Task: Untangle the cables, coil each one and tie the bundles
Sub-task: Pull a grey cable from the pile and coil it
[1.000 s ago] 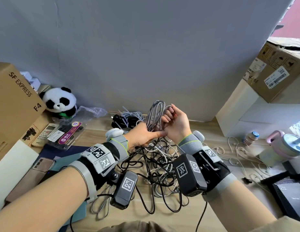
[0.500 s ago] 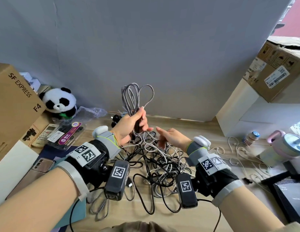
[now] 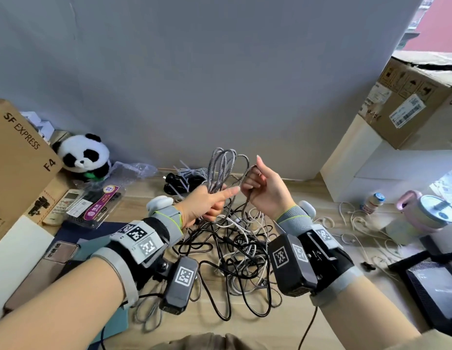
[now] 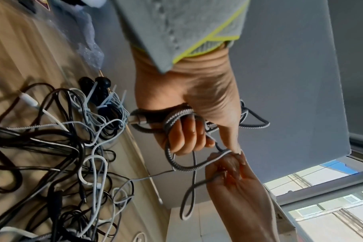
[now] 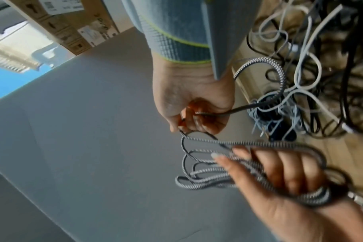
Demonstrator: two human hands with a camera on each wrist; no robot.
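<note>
The left hand (image 3: 203, 207) grips the braided cable (image 3: 221, 170) at the base of its loops, fingers curled round the gathered strands and forefinger extended toward the right. This grip fixes the finished loops so they cannot slip while more cable is added. The right hand (image 3: 264, 190) pinches the free run of the same cable just right of the coil, raised level with it, probably to lay the next loop. The coil stands above the table (image 3: 308, 198), over the far edge of the tangle (image 3: 240, 251). The cable is grey-and-black woven, stiff enough to hold several long upright loops. One end drops into the tangle; whether it is free there cannot be told.
</note>
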